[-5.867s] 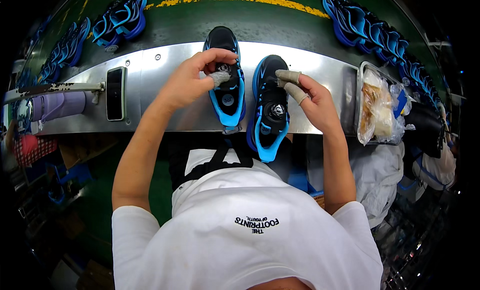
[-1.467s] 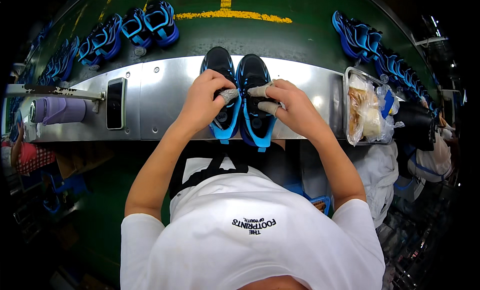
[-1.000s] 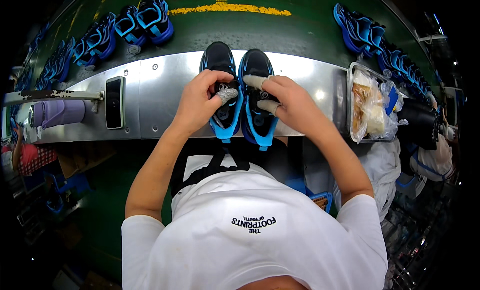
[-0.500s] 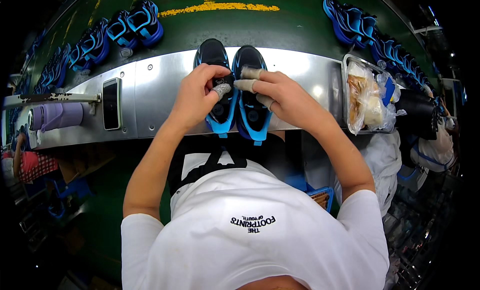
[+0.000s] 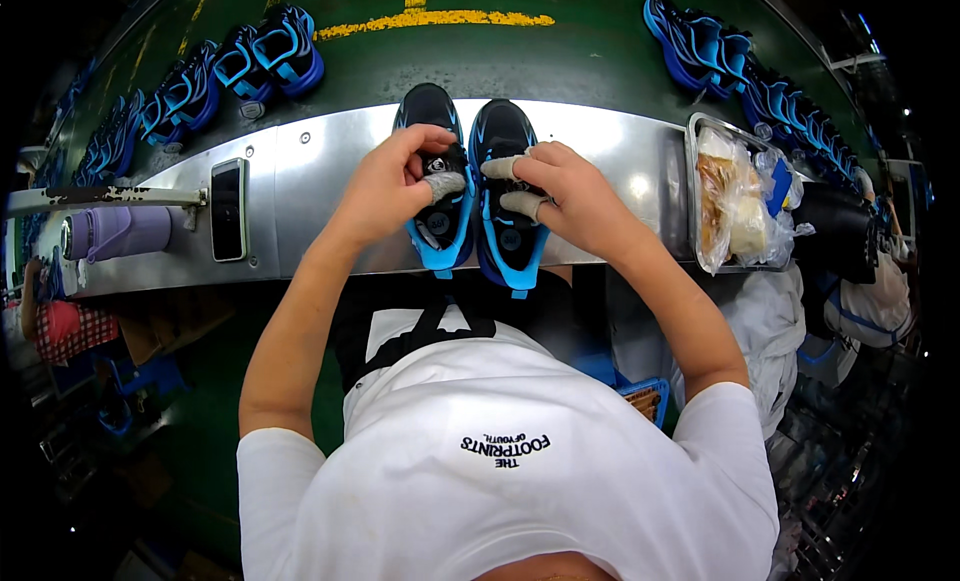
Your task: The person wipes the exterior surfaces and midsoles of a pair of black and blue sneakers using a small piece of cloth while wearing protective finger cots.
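Observation:
Two black sneakers with bright blue trim stand side by side, toes pointing away from me: a left shoe and a right shoe. Over the left shoe's lacing, my left hand is closed, its fingers curled toward a thumb in a pale finger cover. What it pinches, if anything, is hidden. My right hand reaches across the right shoe from the side. Its covered fingertips are apart and touch the lace area. Round dark marks show on the insoles inside both heels.
The shoes stand on a metal ledge along a green surface with yellow lines. A phone and purple bottle lie left; a metal tray of bagged items sits right. More sneakers line up left, others right.
Both shoes appear slightly lower and farther right in view. My right hand's fingers have drawn together somewhat and moved back over the laces. My left hand stays nearly in place.

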A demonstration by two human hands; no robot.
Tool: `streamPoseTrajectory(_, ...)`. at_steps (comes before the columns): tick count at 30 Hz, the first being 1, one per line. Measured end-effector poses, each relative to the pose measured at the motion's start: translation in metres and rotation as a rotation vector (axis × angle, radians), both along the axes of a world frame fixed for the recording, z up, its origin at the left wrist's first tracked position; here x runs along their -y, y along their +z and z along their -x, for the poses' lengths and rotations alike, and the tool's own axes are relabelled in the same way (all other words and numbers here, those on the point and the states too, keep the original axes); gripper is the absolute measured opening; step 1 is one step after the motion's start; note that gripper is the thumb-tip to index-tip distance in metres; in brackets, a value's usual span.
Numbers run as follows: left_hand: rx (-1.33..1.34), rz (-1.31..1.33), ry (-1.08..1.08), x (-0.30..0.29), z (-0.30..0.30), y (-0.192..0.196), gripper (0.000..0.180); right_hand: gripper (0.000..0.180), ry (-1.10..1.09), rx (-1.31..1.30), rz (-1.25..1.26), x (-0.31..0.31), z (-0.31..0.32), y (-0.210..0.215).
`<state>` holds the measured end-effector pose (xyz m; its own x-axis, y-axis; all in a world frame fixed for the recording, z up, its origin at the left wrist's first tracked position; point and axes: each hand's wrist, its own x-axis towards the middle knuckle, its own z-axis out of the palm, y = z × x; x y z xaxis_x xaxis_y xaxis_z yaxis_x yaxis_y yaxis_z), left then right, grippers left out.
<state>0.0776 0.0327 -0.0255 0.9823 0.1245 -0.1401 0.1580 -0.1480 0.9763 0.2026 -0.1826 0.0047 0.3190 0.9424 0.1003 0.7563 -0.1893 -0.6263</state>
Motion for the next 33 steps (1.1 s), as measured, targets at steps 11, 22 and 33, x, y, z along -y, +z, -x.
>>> streamPoseTrajectory(11, -0.106, -0.322, 0.076, 0.007, -0.004, 0.0, 0.05, 0.048, -0.044, -0.112, 0.077, 0.008, -0.006, 0.002)
streamPoseTrajectory(22, -0.028, -0.392, 0.033, 0.014, -0.005, 0.005, 0.041, 0.048, -0.062, -0.165, 0.176, 0.01, -0.007, 0.006)
streamPoseTrajectory(33, 0.117, -0.365, 0.155, 0.026, -0.008, -0.006, 0.036, 0.051, -0.054, -0.3, 0.075, 0.017, -0.015, -0.003)
